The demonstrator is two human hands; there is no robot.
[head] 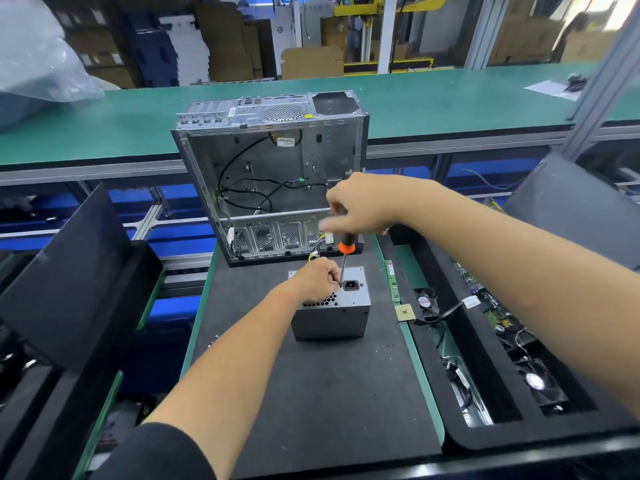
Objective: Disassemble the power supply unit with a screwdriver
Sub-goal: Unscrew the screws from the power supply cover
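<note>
A grey power supply unit (pixel 341 315) stands on the dark mat (pixel 311 393), its socket face turned up. My left hand (pixel 317 280) rests on that top face and pinches the thin shaft of the screwdriver (pixel 346 245) near its tip, beside the black power socket. Above it, my right hand (pixel 362 206) grips the black and orange handle, holding the tool upright; the fingers look motion-blurred. The tip itself is hidden behind my left fingers.
An empty computer case (pixel 273 174) with loose black cables stands open just behind the unit. A memory stick (pixel 393 282) and a processor chip (pixel 404 312) lie on the mat's right edge. Black trays (pixel 502 393) with fans and boards sit right; dark panels (pixel 69 278) lean left.
</note>
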